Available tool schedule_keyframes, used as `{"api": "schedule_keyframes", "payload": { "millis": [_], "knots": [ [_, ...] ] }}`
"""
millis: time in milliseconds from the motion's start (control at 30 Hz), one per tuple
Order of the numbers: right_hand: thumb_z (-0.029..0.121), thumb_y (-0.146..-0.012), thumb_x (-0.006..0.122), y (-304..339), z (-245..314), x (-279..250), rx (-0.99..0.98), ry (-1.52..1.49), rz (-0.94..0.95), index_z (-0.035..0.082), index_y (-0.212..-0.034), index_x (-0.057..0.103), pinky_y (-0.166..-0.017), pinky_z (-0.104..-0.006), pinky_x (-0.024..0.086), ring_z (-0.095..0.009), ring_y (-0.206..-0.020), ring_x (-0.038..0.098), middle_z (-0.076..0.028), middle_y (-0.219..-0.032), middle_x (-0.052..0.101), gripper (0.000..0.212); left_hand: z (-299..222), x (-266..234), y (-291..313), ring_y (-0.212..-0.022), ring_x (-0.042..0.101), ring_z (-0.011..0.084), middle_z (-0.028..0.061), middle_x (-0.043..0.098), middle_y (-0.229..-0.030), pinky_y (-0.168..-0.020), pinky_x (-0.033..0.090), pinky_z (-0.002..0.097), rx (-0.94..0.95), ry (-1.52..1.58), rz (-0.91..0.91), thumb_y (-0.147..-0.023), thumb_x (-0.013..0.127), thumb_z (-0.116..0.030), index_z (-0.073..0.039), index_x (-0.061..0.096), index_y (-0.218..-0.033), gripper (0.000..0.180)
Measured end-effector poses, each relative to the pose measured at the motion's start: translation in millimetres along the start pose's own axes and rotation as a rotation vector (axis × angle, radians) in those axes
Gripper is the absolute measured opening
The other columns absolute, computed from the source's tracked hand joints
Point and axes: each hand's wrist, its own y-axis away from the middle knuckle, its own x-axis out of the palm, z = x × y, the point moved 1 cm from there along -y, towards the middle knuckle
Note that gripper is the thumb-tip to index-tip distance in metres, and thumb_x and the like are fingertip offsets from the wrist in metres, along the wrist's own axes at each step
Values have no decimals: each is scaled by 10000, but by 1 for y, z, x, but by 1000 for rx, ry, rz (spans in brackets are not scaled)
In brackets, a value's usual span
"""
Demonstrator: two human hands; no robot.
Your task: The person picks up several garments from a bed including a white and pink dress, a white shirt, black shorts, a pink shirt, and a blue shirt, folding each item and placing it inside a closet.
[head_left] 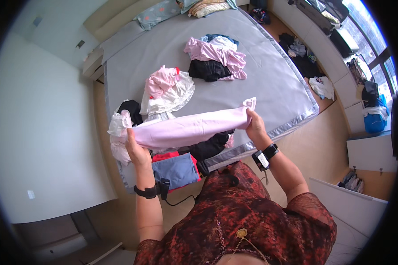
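A pale pink garment (192, 129), folded into a long strip, is stretched across in front of me above the bed's near edge. My left hand (138, 152) grips its left end, thumb up. At the other end, my right hand (255, 128) pinches the cloth, with a narrow end sticking up past the fingers. What kind of garment it is does not show. Beneath it lie a black garment (211, 146) and a folded blue-grey garment (177, 170) on top of red cloth (166, 156). White and pink clothes (119, 141) lie beside my left hand.
The grey-covered bed (269, 84) bears a white ruffled garment (179, 97) with pink cloth on it, and a pink, black and white clothes pile (216, 57). Pillows (159, 15) lie at its head. Right of the bed are dark clothes (300, 55) and a blue bag (375, 119).
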Motion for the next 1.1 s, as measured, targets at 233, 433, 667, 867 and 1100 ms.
{"api": "schedule_keyframes", "payload": {
  "millis": [233,433,667,867,1100],
  "knots": [
    [164,-880,570,31,66,19,-56,120,93,-10,-1099,556,-775,-319,479,-184,-857,594,-76,-987,598,280,18,-12,7,-949,525,167,68,571,-1012,-863,423,313,-87,114,-19,-861,615,-194,15,610,-992,247],
    [87,-835,530,38,65,-9,-116,650,15,-37,-987,592,-670,-296,496,-148,-774,585,-67,-848,601,207,18,-11,31,-960,537,156,74,578,-1009,-855,421,322,-191,154,2,-895,582,-216,17,594,-967,244],
    [299,-947,469,28,-13,-85,103,173,-186,8,-1139,525,-826,-406,501,-235,-984,573,-102,-1057,597,353,22,-10,65,-991,545,182,100,585,-1054,-873,415,342,-164,125,126,-911,558,-238,31,580,-1029,295],
    [294,-899,507,36,11,-70,193,120,9,-6,-1131,547,-888,-403,454,-269,-1004,572,-158,-1085,600,381,21,-25,65,-984,553,168,102,613,-1033,-878,396,323,-191,54,196,-918,555,-220,55,611,-1012,296],
    [181,-845,539,85,62,-87,136,168,104,-3,-1112,547,-953,-370,396,-214,-1042,541,-109,-1103,591,325,16,-67,95,-1153,479,230,155,517,-1234,-992,344,387,-306,14,250,-874,562,-189,110,493,-1168,425]
  ]
}}
